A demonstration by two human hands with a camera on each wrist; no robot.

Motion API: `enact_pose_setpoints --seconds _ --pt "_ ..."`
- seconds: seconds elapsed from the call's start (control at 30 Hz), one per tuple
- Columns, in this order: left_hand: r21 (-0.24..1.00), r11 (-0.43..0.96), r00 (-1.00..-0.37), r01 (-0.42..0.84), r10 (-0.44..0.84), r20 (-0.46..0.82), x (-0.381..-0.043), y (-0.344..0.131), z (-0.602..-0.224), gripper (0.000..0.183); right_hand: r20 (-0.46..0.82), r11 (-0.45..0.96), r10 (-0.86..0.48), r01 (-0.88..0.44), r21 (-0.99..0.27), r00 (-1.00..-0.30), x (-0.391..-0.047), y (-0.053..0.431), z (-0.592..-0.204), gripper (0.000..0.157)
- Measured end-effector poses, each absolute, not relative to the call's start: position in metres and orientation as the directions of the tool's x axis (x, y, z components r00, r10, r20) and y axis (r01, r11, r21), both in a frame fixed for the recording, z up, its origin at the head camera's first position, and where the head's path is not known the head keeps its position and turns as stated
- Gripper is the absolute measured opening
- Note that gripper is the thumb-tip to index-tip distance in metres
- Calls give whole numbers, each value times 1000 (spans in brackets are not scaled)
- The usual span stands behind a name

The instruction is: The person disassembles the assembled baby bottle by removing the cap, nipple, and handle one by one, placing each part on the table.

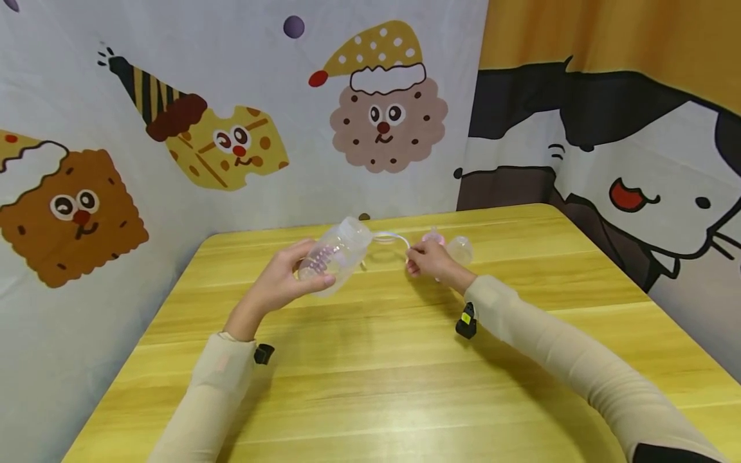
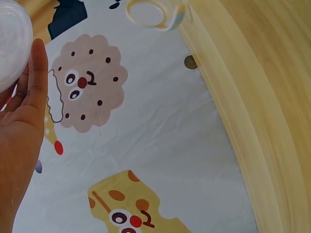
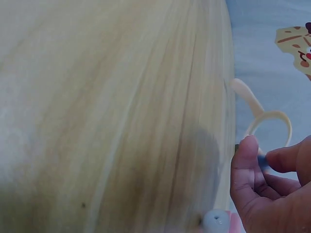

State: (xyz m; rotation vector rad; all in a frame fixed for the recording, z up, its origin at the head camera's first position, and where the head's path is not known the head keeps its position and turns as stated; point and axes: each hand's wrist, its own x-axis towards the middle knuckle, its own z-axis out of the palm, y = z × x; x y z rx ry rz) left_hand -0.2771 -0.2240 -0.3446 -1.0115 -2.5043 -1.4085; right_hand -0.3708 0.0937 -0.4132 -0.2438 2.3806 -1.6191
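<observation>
My left hand (image 1: 283,273) grips a clear baby bottle (image 1: 338,257) with purple markings, holding it tilted above the table with its mouth towards the upper right. In the left wrist view only the bottle's round end (image 2: 12,43) shows beside the fingers. My right hand (image 1: 433,260) pinches one end of a thin whitish looped strip (image 1: 396,236) between thumb and fingers. The right wrist view shows the loop (image 3: 290,128) rising from the fingertips, with a wider pale end (image 3: 245,94) and a small bluish bit (image 3: 263,162) at the pinch.
Just behind my right hand are a pink piece (image 1: 433,236) and a clear domed cap (image 1: 460,249). A whitish nipple (image 3: 216,221) shows low in the right wrist view. The wooden table (image 1: 370,386) ends at a cartoon-printed cloth (image 1: 255,212) behind.
</observation>
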Motion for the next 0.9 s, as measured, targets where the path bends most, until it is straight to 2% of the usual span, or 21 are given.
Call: enact_pose_setpoints --seconds 0.63,0.9 --pt "724 331 -757 606 519 397 -278 -223 -343 41 -161 470 -283 10 -883 -945 -384 95 -424 30" --pt "730 355 -777 584 505 376 -276 -222 -340 43 -165 513 -257 10 -858 -952 -389 93 -422 30"
